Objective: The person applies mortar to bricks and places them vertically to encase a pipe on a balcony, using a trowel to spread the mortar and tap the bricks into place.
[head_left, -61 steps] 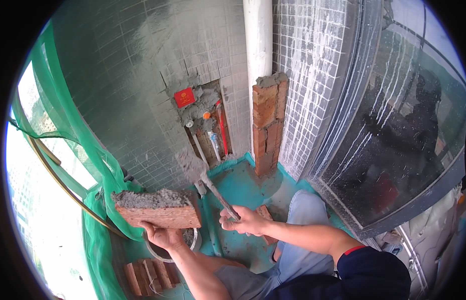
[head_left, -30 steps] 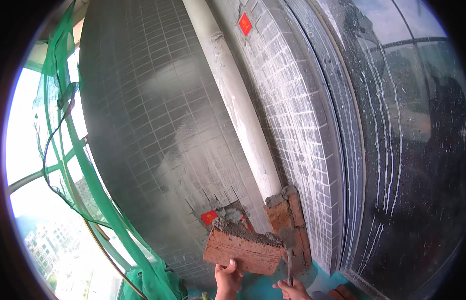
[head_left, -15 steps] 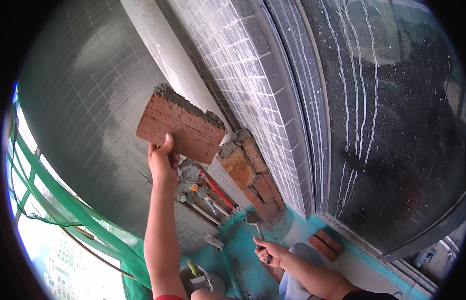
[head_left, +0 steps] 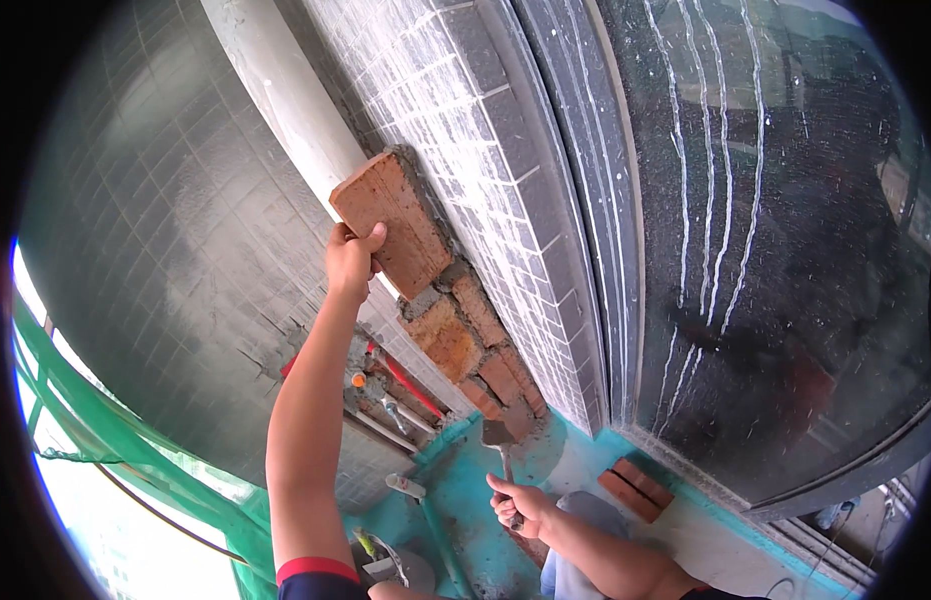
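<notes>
In my left hand is a flat red brick, gripped by its near left edge with the thumb on its face. Grey mortar lines the brick's far right edge, which lies against the tiled wall. Its lower end meets the top of a short column of laid bricks with mortar between them. My right hand is closed round the handle of a trowel, held low over the turquoise floor. The trowel's blade looks grey with mortar.
A pale vertical pipe runs beside the brick. Red and white pipes stick out left of the column. Two loose bricks lie on the floor at right, below dark glass. A bucket stands near me; green netting hangs left.
My left hand has moved the brick right and away, from mid-air to the wall above the column, turning it more upright. My right hand still holds the trowel low.
</notes>
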Demonstrator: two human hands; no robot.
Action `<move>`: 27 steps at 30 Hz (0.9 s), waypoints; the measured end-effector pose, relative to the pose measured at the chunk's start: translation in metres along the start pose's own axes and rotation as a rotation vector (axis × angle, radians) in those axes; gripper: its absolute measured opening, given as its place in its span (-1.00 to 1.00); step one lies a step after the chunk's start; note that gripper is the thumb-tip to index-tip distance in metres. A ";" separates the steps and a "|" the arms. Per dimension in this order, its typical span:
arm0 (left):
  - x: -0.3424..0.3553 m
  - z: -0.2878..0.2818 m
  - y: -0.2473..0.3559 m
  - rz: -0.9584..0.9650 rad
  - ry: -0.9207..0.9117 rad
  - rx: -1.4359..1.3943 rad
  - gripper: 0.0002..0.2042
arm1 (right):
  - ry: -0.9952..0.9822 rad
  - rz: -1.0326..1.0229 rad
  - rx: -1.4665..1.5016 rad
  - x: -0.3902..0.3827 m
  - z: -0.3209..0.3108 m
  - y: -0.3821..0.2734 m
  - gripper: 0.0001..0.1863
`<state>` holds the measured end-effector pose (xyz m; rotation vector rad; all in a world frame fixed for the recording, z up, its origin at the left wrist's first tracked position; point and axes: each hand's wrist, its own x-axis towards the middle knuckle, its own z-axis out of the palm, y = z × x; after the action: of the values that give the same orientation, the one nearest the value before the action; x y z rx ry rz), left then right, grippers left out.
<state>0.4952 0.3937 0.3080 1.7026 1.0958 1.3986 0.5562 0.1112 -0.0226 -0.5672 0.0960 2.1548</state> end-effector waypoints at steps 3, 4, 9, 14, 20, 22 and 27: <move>0.007 0.009 -0.012 -0.019 0.012 0.056 -0.64 | -0.006 0.009 0.007 -0.001 0.001 -0.001 -0.56; 0.009 0.011 -0.016 -0.030 0.009 0.054 -0.63 | -0.001 0.013 0.008 -0.002 0.002 -0.002 -0.56; 0.014 0.013 -0.027 -0.049 0.012 0.031 -0.64 | -0.018 0.014 0.008 -0.001 0.000 -0.001 -0.57; 0.011 0.016 -0.029 -0.037 0.016 0.086 -0.64 | 0.007 0.008 0.019 -0.006 0.003 -0.005 -0.58; 0.011 0.023 -0.035 -0.038 0.012 0.155 -0.63 | -0.006 -0.024 0.000 -0.009 0.003 -0.008 -0.58; 0.012 0.022 -0.037 -0.040 0.005 0.166 -0.64 | 0.017 -0.042 -0.017 -0.010 0.006 -0.007 -0.58; 0.013 0.022 -0.041 0.104 0.077 0.248 -0.57 | -0.003 -0.010 -0.009 -0.010 0.006 -0.004 -0.59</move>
<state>0.5099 0.4234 0.2725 1.9178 1.2841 1.4513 0.5620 0.1081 -0.0122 -0.5683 0.0817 2.1478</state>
